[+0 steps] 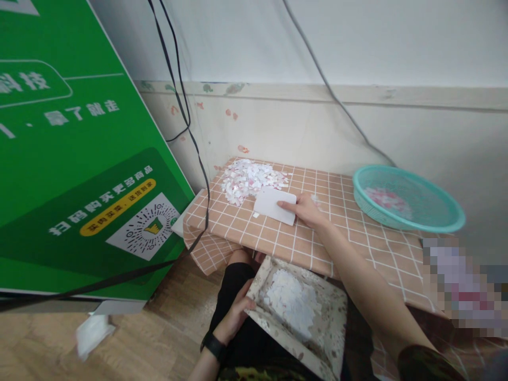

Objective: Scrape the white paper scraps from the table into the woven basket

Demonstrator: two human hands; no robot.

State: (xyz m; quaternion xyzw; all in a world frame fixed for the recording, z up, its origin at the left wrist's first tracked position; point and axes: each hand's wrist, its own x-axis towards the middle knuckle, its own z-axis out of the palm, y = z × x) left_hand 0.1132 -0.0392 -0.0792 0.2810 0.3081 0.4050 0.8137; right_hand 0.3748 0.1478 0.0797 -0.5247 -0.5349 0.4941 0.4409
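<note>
My right hand [307, 210] grips a flat white card [274, 205] by its right edge, low over the checked tablecloth. The card's far edge meets a heap of small white and pinkish paper scraps [250, 177]. One stray scrap lies just in front of the card. Below the table edge, my left hand [239, 307] is closed on the left rim of a worn, speckled tray [333, 307], which rests over my lap. Inside the tray is a pile of white paper scraps [291, 299].
A turquoise plastic basket [408, 198] with pink and white scraps stands at the table's right. On the left rises a green sign-covered cabinet [79, 159]. A black cable [202, 169] hangs across the table's left corner. White plastic [93, 333] lies on the floor.
</note>
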